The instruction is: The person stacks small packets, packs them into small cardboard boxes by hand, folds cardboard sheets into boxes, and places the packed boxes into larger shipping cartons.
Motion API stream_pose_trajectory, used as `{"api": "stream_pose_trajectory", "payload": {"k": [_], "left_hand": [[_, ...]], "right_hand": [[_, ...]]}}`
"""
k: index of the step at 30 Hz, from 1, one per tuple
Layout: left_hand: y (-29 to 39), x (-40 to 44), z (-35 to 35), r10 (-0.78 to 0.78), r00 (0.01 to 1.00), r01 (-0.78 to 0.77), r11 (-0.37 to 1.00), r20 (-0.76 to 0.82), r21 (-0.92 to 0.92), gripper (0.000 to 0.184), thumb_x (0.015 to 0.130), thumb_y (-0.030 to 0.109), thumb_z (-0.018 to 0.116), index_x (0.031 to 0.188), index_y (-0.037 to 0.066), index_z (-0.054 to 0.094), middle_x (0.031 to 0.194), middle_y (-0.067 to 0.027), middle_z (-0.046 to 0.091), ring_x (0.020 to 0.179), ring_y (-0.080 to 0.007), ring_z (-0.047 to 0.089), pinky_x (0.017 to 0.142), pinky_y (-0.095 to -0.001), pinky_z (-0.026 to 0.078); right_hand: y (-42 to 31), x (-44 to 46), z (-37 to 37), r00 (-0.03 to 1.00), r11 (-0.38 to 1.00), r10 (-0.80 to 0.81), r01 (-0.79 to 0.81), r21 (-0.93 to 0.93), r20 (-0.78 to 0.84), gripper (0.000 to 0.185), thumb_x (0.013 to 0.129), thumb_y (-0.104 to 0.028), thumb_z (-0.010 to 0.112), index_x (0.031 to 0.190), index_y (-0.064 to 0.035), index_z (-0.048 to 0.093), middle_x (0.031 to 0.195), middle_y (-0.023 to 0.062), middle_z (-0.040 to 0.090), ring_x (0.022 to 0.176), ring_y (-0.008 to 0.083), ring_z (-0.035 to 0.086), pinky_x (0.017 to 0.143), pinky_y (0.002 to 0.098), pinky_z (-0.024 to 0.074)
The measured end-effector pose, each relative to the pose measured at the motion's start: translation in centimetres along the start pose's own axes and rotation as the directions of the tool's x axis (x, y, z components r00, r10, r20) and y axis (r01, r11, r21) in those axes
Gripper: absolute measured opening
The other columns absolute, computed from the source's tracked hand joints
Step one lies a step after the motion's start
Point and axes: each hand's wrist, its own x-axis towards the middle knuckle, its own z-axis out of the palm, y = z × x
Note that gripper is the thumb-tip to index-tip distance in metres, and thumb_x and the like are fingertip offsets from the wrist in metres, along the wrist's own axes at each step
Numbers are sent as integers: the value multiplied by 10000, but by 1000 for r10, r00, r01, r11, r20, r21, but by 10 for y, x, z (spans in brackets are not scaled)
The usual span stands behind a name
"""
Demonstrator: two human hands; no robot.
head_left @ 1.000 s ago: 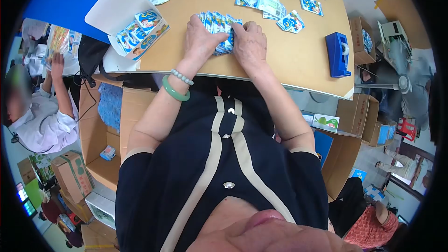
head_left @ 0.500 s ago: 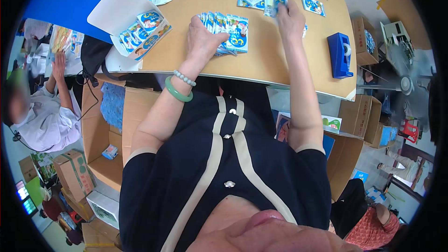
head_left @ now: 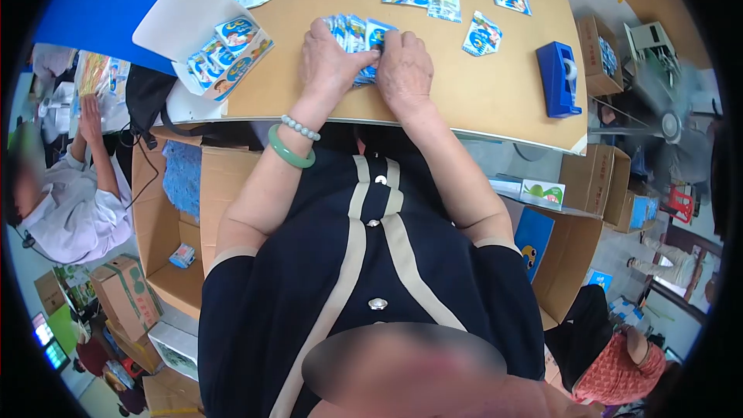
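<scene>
Sitting well left of the white box, a co-worker in a pale shirt has one hand raised by some clear-wrapped goods. Just left of the white box lies a black bag. The white box itself stands with its lid up, small blue-and-white packets inside. Right of it on the tan table, the left hand is clamped on a row of packets — fingers bent over the left end, thumb stretched along the near side. A beaded bracelet and a green bangle circle that wrist. The right hand, farther from the white box, bends its fingers together against the row's right end — whether they grip a packet, I cannot tell. Farther right of the white box lie loose packets, and farthest along the table stands a blue tape dispenser.
</scene>
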Motion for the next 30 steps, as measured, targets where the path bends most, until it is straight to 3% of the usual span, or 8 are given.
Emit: {"api": "stream_pose_trajectory", "payload": {"k": [2, 5, 7, 16, 19, 23, 28, 30], "left_hand": [[0, 0, 2, 5, 1000, -4, 1000, 15, -8, 921, 576, 410, 902, 1221, -48, 431, 1177, -232, 563, 1114, -367, 572, 927, -431, 491], [-1, 2, 1, -15, 1000, 15, 1000, 6, -14, 919, 584, 403, 901, 1234, -38, 425, 1183, -224, 558, 1124, -366, 564, 934, -433, 486], [-3, 1, 1, -8, 1000, 8, 1000, 0, -29, 906, 587, 399, 900, 1232, -29, 429, 1181, -222, 559, 1125, -367, 563, 939, -434, 482], [-5, 0, 1, 6, 1000, -6, 998, 9, -59, 895, 587, 394, 898, 1225, -23, 429, 1194, -226, 552, 1132, -373, 556, 943, -440, 478], [-5, 3, 1, -7, 1000, 8, 998, 10, -59, 897, 586, 398, 896, 1224, -24, 427, 1192, -229, 552, 1133, -375, 555, 943, -441, 478], [-6, 0, 4, 4, 1000, -3, 999, 15, -51, 905, 584, 404, 892, 1223, -30, 420, 1186, -238, 553, 1134, -377, 553, 941, -445, 479], [-6, 0, 0, 4, 1000, -3, 998, 20, -56, 918, 585, 411, 889, 1227, -40, 411, 1186, -251, 549, 1132, -381, 553, 939, -450, 482], [-6, 1, 3, 18, 999, -15, 997, 33, -71, 921, 587, 415, 888, 1228, -42, 408, 1187, -255, 548, 1132, -384, 553, 940, -451, 482]], "right_hand": [[14, 1, -4, 999, 1000, 11, -11, 7, 40, 355, 823, -124, 643, 1169, -66, 590, 1079, 178, 623, 1089, 381, 570, 903, 465, 489], [76, 15, -7, 947, 990, -78, 109, 85, -311, 367, 832, -143, 639, 1184, -49, 592, 1132, 191, 620, 1096, 372, 568, 908, 462, 490], [111, 27, -37, 975, 973, 46, -92, -209, -215, 358, 865, -164, 622, 1203, -50, 596, 1169, 202, 618, 1046, 385, 589, 896, 460, 500], [139, 6, -45, 989, 914, -103, 51, -401, -109, 184, 896, -207, 615, 1010, -62, 606, 1038, 159, 633, 963, 356, 608, 804, 453, 516], [97, -3, -51, 961, 993, 62, -88, -83, -268, 130, 887, -199, 639, 900, -82, 584, 964, 115, 625, 908, 320, 619, 751, 442, 507], [25, -23, -10, 923, 949, -288, 310, 49, -256, 102, 863, -147, 672, 867, -75, 600, 913, 101, 643, 825, 312, 634, 714, 405, 510], [28, -26, 3, 936, 909, -154, 260, 325, -317, 151, 908, -189, 637, 954, -46, 623, 990, 144, 662, 861, 314, 643, 748, 390, 518], [29, -10, -20, 982, 831, 143, -185, 524, 119, 213, 937, -223, 603, 1012, -24, 620, 1055, 192, 650, 922, 334, 638, 794, 402, 512]]}}
